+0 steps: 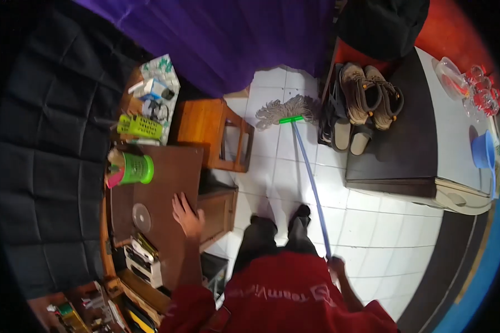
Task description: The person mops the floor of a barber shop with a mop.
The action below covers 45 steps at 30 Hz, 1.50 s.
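Observation:
My right hand (335, 265) is closed round the upper part of a mop's blue handle (315, 191), low in the view beside my red shirt. From there the handle runs forward to a green clamp and a grey string mop head (288, 111), which lies spread on the white tiled floor (286, 161). My left hand (188, 216) rests on the edge of a brown desk (166, 188), its fingers spread and holding nothing. Close to it on the desktop lies a clear round disc (141, 217). A green pen basket (137, 168) stands farther up the desk.
A wooden stool (205, 133) stands left of the mop head, with a purple curtain (222, 39) beyond. Brown boots (366, 94) and sandals (350, 137) sit on a dark cabinet at right. A blue dipper (483, 150) and glasses (480, 91) are on the white surface.

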Available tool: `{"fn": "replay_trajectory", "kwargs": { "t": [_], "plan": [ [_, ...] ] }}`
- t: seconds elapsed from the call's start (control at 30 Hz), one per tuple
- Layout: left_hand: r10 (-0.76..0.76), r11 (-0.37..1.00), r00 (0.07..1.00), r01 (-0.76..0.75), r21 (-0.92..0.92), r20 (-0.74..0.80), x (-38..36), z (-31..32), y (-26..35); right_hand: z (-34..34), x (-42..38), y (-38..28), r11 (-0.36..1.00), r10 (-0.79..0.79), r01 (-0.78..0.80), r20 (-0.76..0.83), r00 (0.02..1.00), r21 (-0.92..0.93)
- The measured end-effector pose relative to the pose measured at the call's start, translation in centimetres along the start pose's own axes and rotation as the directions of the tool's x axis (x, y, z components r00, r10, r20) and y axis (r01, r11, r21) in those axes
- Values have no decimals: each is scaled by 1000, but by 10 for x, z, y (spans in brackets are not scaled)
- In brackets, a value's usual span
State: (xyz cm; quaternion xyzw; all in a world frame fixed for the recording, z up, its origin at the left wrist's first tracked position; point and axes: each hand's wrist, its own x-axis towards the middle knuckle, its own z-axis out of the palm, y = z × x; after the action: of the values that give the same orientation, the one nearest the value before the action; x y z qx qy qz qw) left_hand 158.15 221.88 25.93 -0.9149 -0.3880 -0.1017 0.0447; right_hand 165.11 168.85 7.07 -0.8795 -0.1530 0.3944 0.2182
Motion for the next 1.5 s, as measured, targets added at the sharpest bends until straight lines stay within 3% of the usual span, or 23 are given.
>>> {"fn": "replay_trajectory", "kwargs": {
  "t": [0.03, 0.07, 0.17, 0.2, 0.27, 0.33, 0.4, 0.47, 0.67, 0.7, 0.73, 0.93, 1.03, 1.1, 1.17, 1.2, 1.27, 1.3, 1.33, 1.37, 1.4, 1.47, 1.5],
  "plan": [
    [66, 995, 994, -72, -73, -82, -3, 5, -2, 37, 66, 52, 977, -215, 215, -58, 975, 4],
    [188, 979, 959, -200, -34, -212, -6, 8, 4, 12, 121, 17, 775, 153, -249, 210, 966, 581],
    [417, 861, 908, -411, -298, -48, -18, 24, 54, -40, 245, -84, 818, 219, -211, 49, 974, 535],
    [427, 871, 903, -396, -292, 50, -18, 48, 63, -85, 250, -149, 699, 291, -336, 178, 940, 631],
    [257, 861, 964, -258, -439, -63, -1, 123, 68, -75, 303, -164, 848, 283, -294, 93, 955, 440],
    [-266, 567, 953, 277, -775, 146, 0, 249, 22, -8, 328, -124, 965, -13, 118, -411, 912, 233],
    [-582, 23, 528, 771, -637, 618, 41, 287, -6, -5, 286, -119, 938, 129, -78, -129, 983, 336],
    [-647, -291, 332, 725, -624, 687, 78, 305, -19, 38, 228, -87, 857, 309, -293, 31, 951, 424],
    [-444, -465, 544, 539, -702, 712, 128, 345, -54, 130, -33, -9, 765, 635, -637, 279, 721, -95],
    [-400, -497, 590, 504, -706, 702, 127, 353, -58, 162, -100, 17, 834, 551, -539, 128, 825, -120],
    [-356, -530, 632, 471, -706, 689, 127, 353, -57, 152, -137, 1, 785, 619, -589, 308, 723, -194],
    [-87, -560, 705, 550, -620, 704, 150, 339, 45, 128, -133, -24, 761, 558, -646, 449, 698, 60],
    [409, -726, 723, 628, -281, 557, 188, 367, 84, 112, -137, -34, 707, 522, -684, 520, 676, 180],
    [362, -633, 700, 670, -389, 616, 226, 372, 123, 100, -144, -43, 656, 485, -711, 581, 654, 252],
    [771, -406, 473, 881, -243, 427, 265, 364, 139, 87, -149, -54, 592, 436, -739, 642, 630, 323],
    [764, -405, 470, 882, -240, 441, 272, 352, 146, 81, -147, -58, 557, 407, -748, 666, 625, 361],
    [442, -148, 741, 616, -774, 505, 275, 333, 163, 56, -119, -90, 606, 469, -753, 649, 599, 257],
    [445, -139, 733, 624, -769, 514, 271, 326, 160, 44, -101, -111, 645, 529, -748, 613, 587, 158],
    [327, 215, 904, 214, -953, 276, 267, 314, 150, 31, -77, -132, 639, 526, -752, 621, 581, 162],
    [328, 553, 944, -229, -801, -44, 268, 305, 141, 20, -51, -152, 745, 443, -614, 495, 748, 261],
    [337, 558, 941, -236, -795, -42, 268, 310, 126, 16, -38, -160, 830, 334, -448, 347, 877, 333],
    [421, 899, 905, -409, -159, 53, 261, 337, 98, 33, -30, -146, 867, 346, -445, 371, 862, 224],
    [464, 882, 879, -448, -148, 108, 257, 336, 98, 37, -17, -142, 880, 280, -409, 432, 858, 243]
  ]
}}
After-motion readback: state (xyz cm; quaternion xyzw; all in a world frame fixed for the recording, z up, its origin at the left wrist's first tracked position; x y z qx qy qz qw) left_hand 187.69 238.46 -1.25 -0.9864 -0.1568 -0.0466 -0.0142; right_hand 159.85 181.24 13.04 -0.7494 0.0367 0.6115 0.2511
